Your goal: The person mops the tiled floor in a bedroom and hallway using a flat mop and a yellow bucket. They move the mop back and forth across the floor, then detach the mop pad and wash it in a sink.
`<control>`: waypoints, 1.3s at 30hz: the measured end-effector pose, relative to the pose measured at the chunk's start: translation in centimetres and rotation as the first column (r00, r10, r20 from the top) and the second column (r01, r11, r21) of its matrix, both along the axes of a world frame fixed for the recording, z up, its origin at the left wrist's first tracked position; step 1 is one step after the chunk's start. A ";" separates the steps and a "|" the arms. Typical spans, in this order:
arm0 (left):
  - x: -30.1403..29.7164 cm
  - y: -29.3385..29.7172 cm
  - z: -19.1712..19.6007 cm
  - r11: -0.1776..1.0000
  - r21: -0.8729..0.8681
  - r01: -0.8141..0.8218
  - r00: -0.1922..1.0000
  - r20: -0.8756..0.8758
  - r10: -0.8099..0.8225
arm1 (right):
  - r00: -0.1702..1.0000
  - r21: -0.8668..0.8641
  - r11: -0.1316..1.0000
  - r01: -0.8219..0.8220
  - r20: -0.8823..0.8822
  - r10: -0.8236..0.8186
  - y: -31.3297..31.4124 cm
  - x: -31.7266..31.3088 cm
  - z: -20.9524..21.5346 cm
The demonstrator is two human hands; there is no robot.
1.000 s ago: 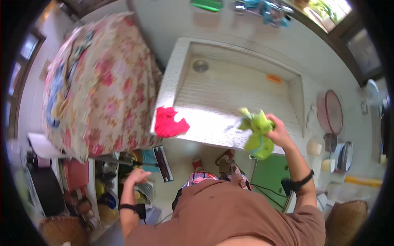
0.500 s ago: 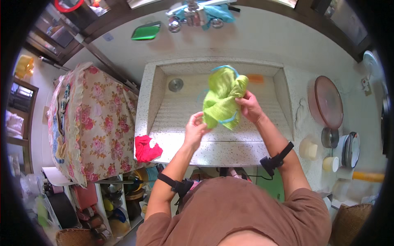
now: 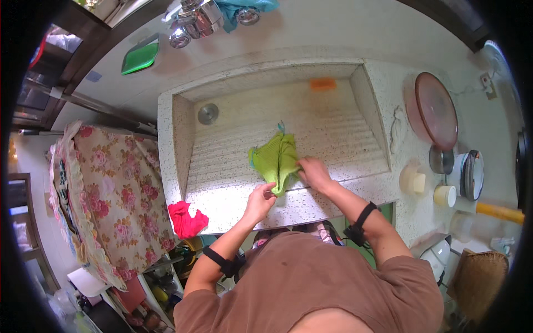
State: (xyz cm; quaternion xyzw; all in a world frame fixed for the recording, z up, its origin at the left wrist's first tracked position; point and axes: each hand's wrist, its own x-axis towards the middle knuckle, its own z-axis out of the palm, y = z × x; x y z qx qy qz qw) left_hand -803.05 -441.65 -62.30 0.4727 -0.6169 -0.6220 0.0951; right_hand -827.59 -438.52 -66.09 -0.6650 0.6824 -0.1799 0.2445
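Note:
A lime-green knitted garment (image 3: 277,158) with light blue edging lies bunched on the ribbed slope of a speckled stone sink (image 3: 227,155), its lower end near the front ledge. My left hand (image 3: 261,201) pinches that lower end between thumb and fingers. At the garment's right edge, my right hand (image 3: 315,173) has its fingers curled on the fabric; the fingertips are partly hidden. A crumpled red cloth (image 3: 186,219) rests on the ledge's left corner, apart from both hands.
An orange block (image 3: 322,84) lies at the sink's back, and a round drain (image 3: 208,114) sits back left. Taps (image 3: 200,23) and a green soap dish (image 3: 140,58) are on the wall. Right counter: a large pinkish bowl (image 3: 437,111) and containers. Left: a flowered cover (image 3: 116,188).
The green garment has come down from above the sink onto its ribbed slope, nearer my body. Both hands have lowered with it, and the view has shifted.

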 end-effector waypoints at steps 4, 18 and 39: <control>0.9 -3.1 -1.0 0.738 -0.579 0.346 0.934 0.289 -0.211 | 0.974 0.016 0.981 0.191 0.121 -0.192 -2.2 -0.5 1.4; -1.9 -16.2 -9.8 0.735 -0.629 0.252 0.966 0.213 -0.149 | 0.985 -0.326 0.935 0.141 -0.050 -0.166 -1.1 -12.2 13.4; 10.3 -14.8 2.7 0.160 -0.812 0.562 0.827 0.555 -0.090 | 0.973 -0.116 0.991 -0.064 -0.230 0.036 -3.4 -11.9 2.2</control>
